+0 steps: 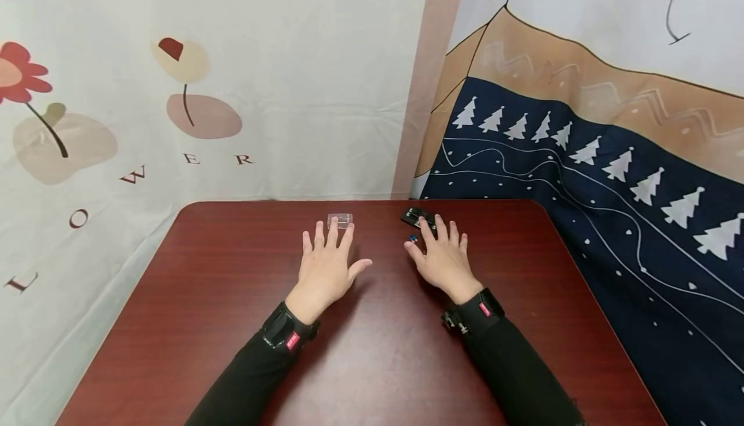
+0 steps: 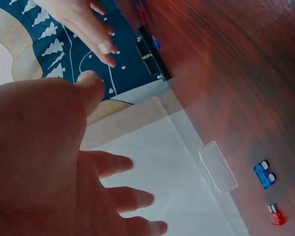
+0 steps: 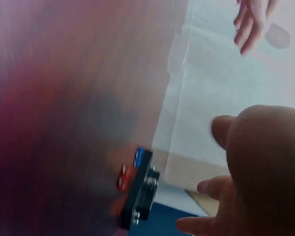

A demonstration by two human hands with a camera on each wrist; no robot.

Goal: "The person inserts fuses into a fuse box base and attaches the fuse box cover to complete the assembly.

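Observation:
My left hand (image 1: pixel 325 271) is palm down with its fingers spread, and its fingertips overlap a small clear plastic box (image 1: pixel 340 221) in the head view. In the left wrist view, a blue blade fuse (image 2: pixel 264 174) and a red blade fuse (image 2: pixel 276 215) lie beside that box; the hand hides both from the head camera. My right hand (image 1: pixel 446 264), also spread, holds nothing. Its fingertips overlap a black block with metal terminals (image 1: pixel 414 215). Beside this block are a small blue piece (image 3: pixel 138 156) and a small red piece (image 3: pixel 123 177), both blurred in the right wrist view.
The reddish-brown table (image 1: pixel 372 374) has rounded far corners. Behind its far edge hangs a pale cloth with flowers and letters (image 1: pixel 314 90), and at the right a navy cloth with white trees (image 1: pixel 523 161). The clear box and black block sit close to that edge.

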